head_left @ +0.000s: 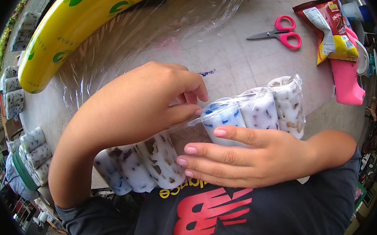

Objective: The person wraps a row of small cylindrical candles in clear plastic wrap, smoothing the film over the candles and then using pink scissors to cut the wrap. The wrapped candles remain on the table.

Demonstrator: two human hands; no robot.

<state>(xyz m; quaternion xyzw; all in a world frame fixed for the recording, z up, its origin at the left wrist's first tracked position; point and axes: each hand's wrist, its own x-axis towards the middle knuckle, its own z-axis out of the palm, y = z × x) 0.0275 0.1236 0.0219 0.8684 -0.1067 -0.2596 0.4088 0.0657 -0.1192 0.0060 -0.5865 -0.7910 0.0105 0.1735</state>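
Observation:
Several white rolls with coloured flecks lie on the table in front of me; their material cannot be told. On the right, a blue-flecked roll (223, 115), a purple-flecked roll (260, 110) and a brown-flecked roll (289, 106) sit side by side under clear plastic film (299, 83). Another group of rolls (158, 159) is on the left, below my left forearm. My left hand (156, 95) is curled, thumb and fingers pinching film beside the blue-flecked roll. Stretched out flat, the fingers of my right hand (252, 156) rest against the near side of the right group and cover part of it.
A long yellow cling-film roll (56, 43) spans the upper left, film trailing from it over the table (232, 49). Pink-handled scissors (281, 33) lie at the upper right, near a snack bag (328, 29) and a pink object (347, 82). More flecked rolls (35, 148) are stacked at left.

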